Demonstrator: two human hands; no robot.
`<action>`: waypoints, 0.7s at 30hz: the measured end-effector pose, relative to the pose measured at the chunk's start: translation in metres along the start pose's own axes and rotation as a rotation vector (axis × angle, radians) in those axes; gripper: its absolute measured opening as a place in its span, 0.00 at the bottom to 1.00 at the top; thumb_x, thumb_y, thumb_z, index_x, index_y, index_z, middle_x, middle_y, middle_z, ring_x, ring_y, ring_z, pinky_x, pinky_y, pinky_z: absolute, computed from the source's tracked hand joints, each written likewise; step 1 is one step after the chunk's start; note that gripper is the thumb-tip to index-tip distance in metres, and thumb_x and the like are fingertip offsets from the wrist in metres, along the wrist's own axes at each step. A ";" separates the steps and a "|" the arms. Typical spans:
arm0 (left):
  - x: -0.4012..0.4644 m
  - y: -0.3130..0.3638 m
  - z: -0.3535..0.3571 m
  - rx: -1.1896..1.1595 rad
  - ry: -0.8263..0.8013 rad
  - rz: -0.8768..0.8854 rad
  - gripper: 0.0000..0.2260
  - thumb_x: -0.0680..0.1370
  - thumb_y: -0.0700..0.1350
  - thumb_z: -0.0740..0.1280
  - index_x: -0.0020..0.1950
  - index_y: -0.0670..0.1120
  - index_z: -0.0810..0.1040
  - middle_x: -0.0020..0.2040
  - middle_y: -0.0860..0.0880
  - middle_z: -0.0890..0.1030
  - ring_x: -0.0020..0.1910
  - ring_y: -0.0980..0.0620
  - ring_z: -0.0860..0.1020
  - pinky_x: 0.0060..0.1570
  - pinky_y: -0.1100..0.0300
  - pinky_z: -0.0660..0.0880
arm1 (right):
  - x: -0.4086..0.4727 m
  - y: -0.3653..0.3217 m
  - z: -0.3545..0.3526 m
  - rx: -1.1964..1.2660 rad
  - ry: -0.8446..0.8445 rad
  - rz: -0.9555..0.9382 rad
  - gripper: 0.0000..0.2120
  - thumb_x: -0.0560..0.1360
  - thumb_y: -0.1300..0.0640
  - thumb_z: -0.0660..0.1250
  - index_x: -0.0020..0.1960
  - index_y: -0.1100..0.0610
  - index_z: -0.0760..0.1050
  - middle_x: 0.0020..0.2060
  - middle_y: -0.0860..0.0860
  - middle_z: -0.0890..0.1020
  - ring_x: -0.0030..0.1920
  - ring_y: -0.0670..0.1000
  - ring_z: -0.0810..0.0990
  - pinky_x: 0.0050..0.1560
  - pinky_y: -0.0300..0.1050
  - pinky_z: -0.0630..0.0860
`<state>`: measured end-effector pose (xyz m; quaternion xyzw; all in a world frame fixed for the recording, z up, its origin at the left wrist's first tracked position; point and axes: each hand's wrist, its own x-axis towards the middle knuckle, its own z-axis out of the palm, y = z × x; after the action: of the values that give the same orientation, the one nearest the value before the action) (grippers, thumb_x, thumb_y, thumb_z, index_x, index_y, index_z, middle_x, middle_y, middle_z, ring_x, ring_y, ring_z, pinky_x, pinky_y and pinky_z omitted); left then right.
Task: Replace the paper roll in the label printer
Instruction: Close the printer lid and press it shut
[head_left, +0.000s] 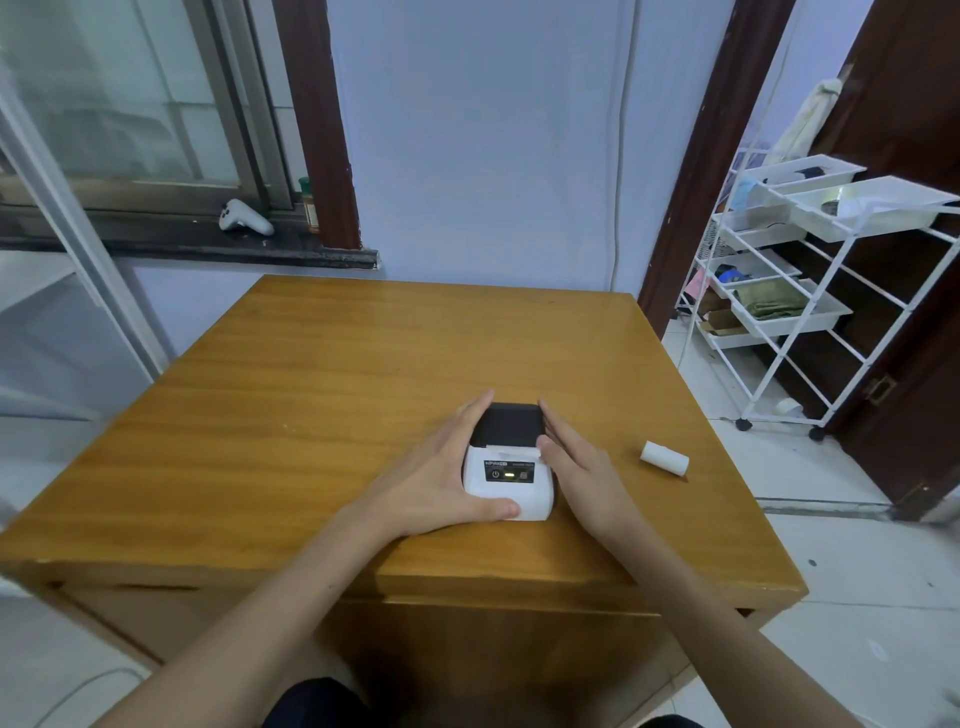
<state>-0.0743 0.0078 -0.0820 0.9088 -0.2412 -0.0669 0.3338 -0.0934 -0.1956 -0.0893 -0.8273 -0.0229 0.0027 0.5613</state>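
Note:
A small label printer (508, 470), white body with a black lid and a lit green light, sits on the wooden table (311, 395) near its front edge. My left hand (435, 478) wraps its left side, thumb across the front corner. My right hand (582, 475) lies flat against its right side, fingers extended, thumb touching the lid seam. The lid looks closed. A white paper roll (664, 458) lies on its side on the table to the right of the printer, apart from both hands.
A white wire trolley (789, 291) with trays stands to the right beside a dark door frame. A white controller (244, 218) and a bottle (310, 205) rest on the window sill behind the table. The wall is at the table's far edge.

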 end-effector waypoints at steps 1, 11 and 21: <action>0.000 0.000 0.000 -0.005 -0.003 0.001 0.54 0.66 0.65 0.76 0.79 0.64 0.40 0.79 0.60 0.55 0.74 0.58 0.61 0.71 0.53 0.65 | 0.000 0.000 0.000 0.002 0.000 0.002 0.23 0.82 0.52 0.56 0.77 0.46 0.60 0.63 0.40 0.74 0.58 0.35 0.73 0.50 0.22 0.68; 0.003 -0.005 0.001 -0.005 0.010 0.024 0.54 0.67 0.64 0.76 0.79 0.63 0.41 0.79 0.58 0.56 0.73 0.58 0.62 0.69 0.56 0.66 | 0.000 -0.002 0.000 -0.010 -0.001 0.000 0.23 0.82 0.53 0.57 0.76 0.48 0.61 0.61 0.36 0.72 0.56 0.32 0.73 0.52 0.24 0.67; 0.006 -0.007 -0.001 0.038 -0.009 0.019 0.55 0.65 0.69 0.74 0.79 0.64 0.40 0.79 0.59 0.56 0.74 0.57 0.61 0.71 0.53 0.65 | 0.004 0.002 0.000 -0.144 -0.053 0.012 0.26 0.82 0.42 0.51 0.78 0.42 0.52 0.75 0.46 0.65 0.73 0.47 0.64 0.74 0.51 0.60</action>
<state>-0.0660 0.0101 -0.0856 0.9124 -0.2525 -0.0631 0.3158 -0.0897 -0.1957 -0.0909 -0.8654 -0.0328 0.0264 0.4993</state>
